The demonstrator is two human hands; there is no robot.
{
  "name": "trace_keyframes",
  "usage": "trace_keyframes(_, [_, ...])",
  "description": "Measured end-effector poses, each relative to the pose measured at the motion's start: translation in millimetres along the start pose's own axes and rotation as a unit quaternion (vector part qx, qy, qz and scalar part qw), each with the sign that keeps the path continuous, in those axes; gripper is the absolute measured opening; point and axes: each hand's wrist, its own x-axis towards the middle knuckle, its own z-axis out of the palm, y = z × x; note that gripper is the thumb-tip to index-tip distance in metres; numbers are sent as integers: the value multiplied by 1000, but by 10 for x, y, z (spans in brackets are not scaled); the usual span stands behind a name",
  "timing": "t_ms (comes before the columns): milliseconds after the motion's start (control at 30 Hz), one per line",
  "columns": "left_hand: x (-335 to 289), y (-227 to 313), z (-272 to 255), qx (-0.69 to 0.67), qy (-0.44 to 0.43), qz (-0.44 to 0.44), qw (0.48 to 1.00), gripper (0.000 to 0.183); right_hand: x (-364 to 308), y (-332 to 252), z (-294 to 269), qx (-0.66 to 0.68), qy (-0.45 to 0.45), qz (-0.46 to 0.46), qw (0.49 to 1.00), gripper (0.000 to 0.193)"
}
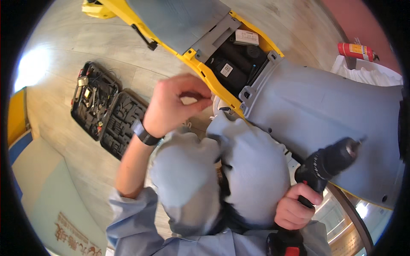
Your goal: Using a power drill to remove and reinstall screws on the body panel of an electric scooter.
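Note:
My right hand [297, 207] grips a black cordless drill [322, 168] by its handle. The drill's tip points up and to the right, over a broad grey panel [316, 98]. Beside the yellow side frame [205, 77] of what looks like a scooter body, my left hand [181, 98] is curled, thumb and fingertips pinched together. Whatever is between those fingertips, if anything, is too small to make out. An open compartment [235, 64] in the body shows black parts with white labels. My bent knees [256, 170] in grey trousers lie between the hands.
An open black tool case [96, 102] with assorted tools lies on the wooden floor [132, 42] at left. A red fire extinguisher [355, 51] and a white-lined bin [367, 74] are at far right. A pale panel [55, 187] stands at lower left.

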Motion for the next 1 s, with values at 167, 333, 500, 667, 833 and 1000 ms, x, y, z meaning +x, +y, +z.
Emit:
trace_keyframes(167, [161, 842, -58, 193, -88, 43, 976, 12, 143, 82, 386, -272, 214, 5, 938, 38])
trace_keyframes(333, [256, 374, 309, 146, -12, 60, 987, 16, 179, -75, 934, -454, 366, 14, 812, 69])
trace_keyframes(500, [190, -606, 1003, 73, 106, 57, 990, 17, 507, 42, 866, -653, 530, -82, 534, 50])
trace_keyframes(667, [29, -859, 1421, 76, 139, 90, 983, 26, 466, -335, 685, -680, 611, 8, 406, 34])
trace_keyframes(833, [100, -949, 1396, 146, 129, 127, 973, 31, 501, -435, 490, -665, 654, 47, 358, 30])
trace_keyframes(1000, [59, -1092, 1442, 150, 163, 176, 959, 33, 604, -467, 333, -678, 665, 75, 304, 29])
